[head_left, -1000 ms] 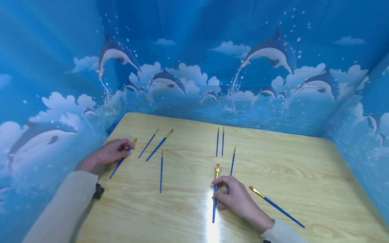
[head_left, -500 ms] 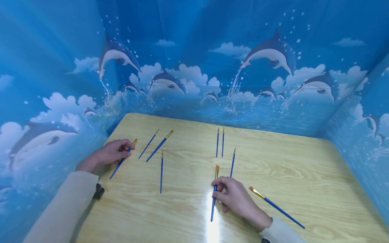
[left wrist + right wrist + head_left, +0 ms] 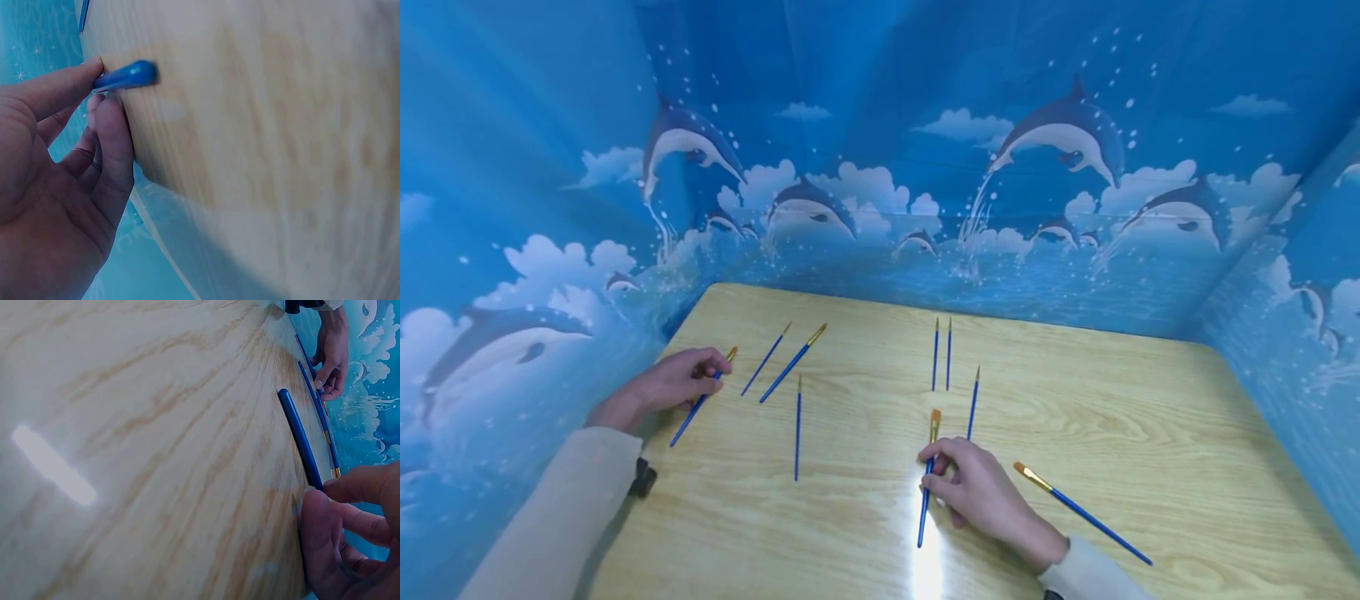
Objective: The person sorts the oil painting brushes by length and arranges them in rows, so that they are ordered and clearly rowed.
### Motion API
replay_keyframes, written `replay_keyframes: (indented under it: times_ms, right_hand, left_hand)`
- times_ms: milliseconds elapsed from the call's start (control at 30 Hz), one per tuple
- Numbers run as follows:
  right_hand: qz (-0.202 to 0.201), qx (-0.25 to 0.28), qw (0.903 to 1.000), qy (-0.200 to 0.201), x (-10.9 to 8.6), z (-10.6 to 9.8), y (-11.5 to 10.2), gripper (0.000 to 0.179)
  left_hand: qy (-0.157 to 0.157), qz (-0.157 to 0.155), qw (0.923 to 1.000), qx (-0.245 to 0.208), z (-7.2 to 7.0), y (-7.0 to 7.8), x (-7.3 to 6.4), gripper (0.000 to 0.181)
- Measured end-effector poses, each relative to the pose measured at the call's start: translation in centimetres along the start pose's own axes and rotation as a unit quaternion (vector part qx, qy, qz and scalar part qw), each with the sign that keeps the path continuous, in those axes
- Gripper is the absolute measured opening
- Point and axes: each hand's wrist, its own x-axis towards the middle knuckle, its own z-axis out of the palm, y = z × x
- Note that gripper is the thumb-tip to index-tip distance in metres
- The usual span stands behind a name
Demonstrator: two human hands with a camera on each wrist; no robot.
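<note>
Dolphin backdrop (image 3: 880, 125) rose behind and beside desk (image 3: 1112, 400). Left hand (image 3: 673, 382) pinched left brush (image 3: 686, 425) between thumb and fingers near desk's left edge. Right hand (image 3: 977, 486) pinched flat brush (image 3: 922, 521) by handle at desk's middle, bristles pointing away from person; whether brush touched desk, could not tell. Slanted brush (image 3: 1084, 512) lay just right of right hand. Medium brush (image 3: 793, 363) lay near two left thin brushes (image 3: 766, 358). Three right thin brushes (image 3: 935, 360) lay beyond right hand.

Glare (image 3: 927, 567) on tbl (image 3: 1112, 392), wrist pics dim & soft.
</note>
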Motion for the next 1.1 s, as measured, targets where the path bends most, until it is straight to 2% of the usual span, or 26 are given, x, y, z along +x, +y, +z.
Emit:
replay_keyframes:
  times_ms: [333, 633, 767, 900, 1100]
  right_hand:
    - [-0.020, -0.035, 0.9992, -0.007, -0.2, -0.1, 0.0, 0.020]
    - [-0.024, -0.036, 0.9990, -0.008, -0.4, -0.7, -0.3, 0.021]
    - [-0.030, -0.016, 0.9994, -0.002, -0.6, -2.2, -0.4, 0.024]
    - [-0.044, 0.001, 0.9990, -0.002, -1.0, -4.7, 0.3, 0.026]
    - [-0.046, -0.032, 0.9984, -0.001, -2.4, -8.6, 2.4, 0.022]
  left_hand:
    - [0.005, 0.001, 1.0000, 0.006, 0.1, -0.1, 0.1, 0.027]
    - [0.003, 0.004, 1.0000, -0.001, 0.1, 0.0, 0.0, 0.027]
    - [0.005, 0.002, 1.0000, -0.001, 0.1, 0.0, 0.0, 0.027]
    - [0.005, 0.004, 1.0000, -0.002, 0.0, -0.1, 0.0, 0.029]
    - [0.003, 0.000, 1.0000, -0.001, 0.0, -0.2, 0.1, 0.028]
